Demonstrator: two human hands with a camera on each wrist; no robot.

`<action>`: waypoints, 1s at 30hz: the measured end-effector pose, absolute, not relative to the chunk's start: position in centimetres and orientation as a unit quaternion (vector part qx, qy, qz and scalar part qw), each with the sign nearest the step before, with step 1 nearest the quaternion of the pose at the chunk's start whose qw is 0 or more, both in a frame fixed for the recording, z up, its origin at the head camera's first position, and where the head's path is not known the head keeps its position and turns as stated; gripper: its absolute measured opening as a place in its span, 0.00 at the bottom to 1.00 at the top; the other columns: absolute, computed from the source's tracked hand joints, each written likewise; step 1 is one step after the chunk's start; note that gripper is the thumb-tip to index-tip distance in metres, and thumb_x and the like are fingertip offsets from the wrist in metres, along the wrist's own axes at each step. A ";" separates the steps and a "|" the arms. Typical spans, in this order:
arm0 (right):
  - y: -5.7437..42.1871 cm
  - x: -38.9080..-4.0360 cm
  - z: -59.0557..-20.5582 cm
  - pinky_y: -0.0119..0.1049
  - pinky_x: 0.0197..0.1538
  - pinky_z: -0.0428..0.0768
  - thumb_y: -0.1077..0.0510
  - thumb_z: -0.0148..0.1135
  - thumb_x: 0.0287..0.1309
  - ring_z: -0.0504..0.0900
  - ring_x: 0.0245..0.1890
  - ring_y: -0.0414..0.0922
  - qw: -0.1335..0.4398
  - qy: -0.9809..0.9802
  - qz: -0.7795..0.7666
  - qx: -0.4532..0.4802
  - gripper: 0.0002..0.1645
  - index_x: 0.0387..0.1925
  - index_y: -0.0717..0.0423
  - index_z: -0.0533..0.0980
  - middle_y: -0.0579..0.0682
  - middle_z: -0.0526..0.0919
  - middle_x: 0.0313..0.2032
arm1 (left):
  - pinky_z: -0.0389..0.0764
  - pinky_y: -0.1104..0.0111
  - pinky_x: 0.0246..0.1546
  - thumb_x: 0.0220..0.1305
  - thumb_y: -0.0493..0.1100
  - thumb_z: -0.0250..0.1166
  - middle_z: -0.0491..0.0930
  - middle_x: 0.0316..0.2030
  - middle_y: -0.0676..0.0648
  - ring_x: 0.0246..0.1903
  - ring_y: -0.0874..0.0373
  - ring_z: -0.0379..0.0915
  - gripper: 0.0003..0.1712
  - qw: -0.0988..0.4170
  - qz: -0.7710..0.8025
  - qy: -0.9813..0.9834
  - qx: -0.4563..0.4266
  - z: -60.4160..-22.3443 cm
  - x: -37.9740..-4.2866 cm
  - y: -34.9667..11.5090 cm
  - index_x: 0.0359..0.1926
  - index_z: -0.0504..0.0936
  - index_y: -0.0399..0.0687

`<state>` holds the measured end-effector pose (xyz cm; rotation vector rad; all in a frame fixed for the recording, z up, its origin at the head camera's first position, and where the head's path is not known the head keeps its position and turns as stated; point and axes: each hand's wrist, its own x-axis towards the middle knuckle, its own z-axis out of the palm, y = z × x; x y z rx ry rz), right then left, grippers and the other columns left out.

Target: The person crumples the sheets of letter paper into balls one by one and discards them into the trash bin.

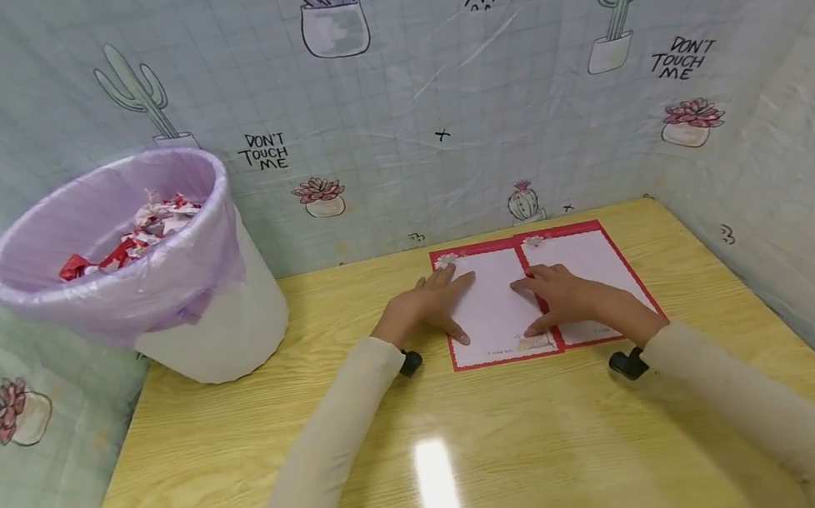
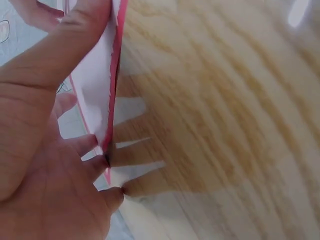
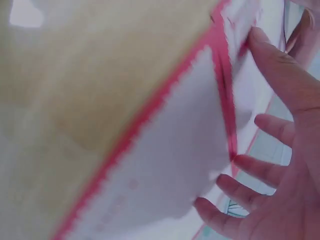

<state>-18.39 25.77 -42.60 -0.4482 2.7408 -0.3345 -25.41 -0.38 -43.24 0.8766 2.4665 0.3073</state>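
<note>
Two white sheets with red borders lie side by side on the table, the left sheet (image 1: 491, 299) meeting the right sheet (image 1: 580, 255) along a red seam. My left hand (image 1: 432, 303) spreads its fingers along the left sheet's outer edge, thumb over the paper near its lower corner. My right hand (image 1: 562, 297) lies over the seam, fingers apart, with fingertips and thumb on the left sheet's right side. In the right wrist view, the thumb (image 3: 285, 70) touches the paper close to that seam. Neither hand has its fingers curled round the sheets.
A white bin (image 1: 214, 343) lined with a purple bag stands on the table at the left. Red and white scraps (image 1: 137, 234) lie inside it. Behind the wooden table (image 1: 370, 459) hangs a cactus-print cloth (image 1: 395, 146), which also runs along the right side.
</note>
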 end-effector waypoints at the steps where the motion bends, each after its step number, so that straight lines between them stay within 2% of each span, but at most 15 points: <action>1: 25.7 -18.6 -42.5 0.73 0.64 0.65 0.37 0.78 0.48 0.54 0.71 0.70 0.173 0.966 -0.109 -0.159 0.58 0.76 0.51 0.62 0.68 0.56 0.75 | 0.41 0.48 0.77 0.47 0.62 0.79 0.34 0.82 0.49 0.80 0.50 0.28 0.68 0.252 0.113 0.906 0.322 -43.3 -25.4 -0.4 0.82 0.45 0.69; 6: 25.2 -20.1 -42.1 0.76 0.67 0.56 0.35 0.79 0.45 0.47 0.74 0.71 0.185 0.965 -0.064 -0.172 0.66 0.79 0.50 0.56 0.65 0.51 0.78 | 0.40 0.49 0.78 0.48 0.63 0.78 0.34 0.82 0.50 0.80 0.51 0.28 0.68 0.250 0.105 0.907 0.324 -43.5 -25.5 -0.5 0.82 0.44 0.70; 11: 25.0 -21.2 -42.2 0.72 0.72 0.46 0.36 0.79 0.44 0.42 0.77 0.68 0.209 0.956 -0.075 -0.193 0.68 0.80 0.51 0.53 0.64 0.49 0.78 | 0.40 0.49 0.78 0.49 0.62 0.79 0.35 0.82 0.48 0.80 0.51 0.29 0.68 0.249 0.107 0.905 0.328 -43.5 -25.6 -0.5 0.82 0.43 0.68; 21: 24.7 -21.7 -42.4 0.69 0.72 0.54 0.38 0.81 0.44 0.45 0.78 0.64 0.240 0.945 -0.106 -0.198 0.70 0.80 0.53 0.52 0.65 0.48 0.78 | 0.41 0.46 0.77 0.49 0.61 0.79 0.35 0.82 0.46 0.80 0.49 0.28 0.68 0.247 0.126 0.897 0.343 -44.0 -25.9 -0.7 0.82 0.43 0.67; 26: 23.9 -21.9 -42.4 0.67 0.72 0.54 0.40 0.82 0.45 0.46 0.78 0.63 0.245 0.939 -0.129 -0.202 0.70 0.80 0.52 0.51 0.63 0.48 0.79 | 0.39 0.47 0.77 0.49 0.60 0.79 0.36 0.82 0.45 0.80 0.50 0.28 0.71 0.243 0.142 0.889 0.361 -44.3 -26.3 -0.6 0.82 0.41 0.62; 30: 22.9 -21.9 -42.5 0.62 0.74 0.57 0.40 0.81 0.47 0.52 0.78 0.60 0.251 0.930 -0.154 -0.222 0.70 0.80 0.57 0.49 0.61 0.52 0.78 | 0.37 0.49 0.78 0.50 0.60 0.79 0.37 0.82 0.46 0.80 0.52 0.29 0.74 0.240 0.160 0.885 0.366 -44.6 -26.5 -0.4 0.82 0.35 0.56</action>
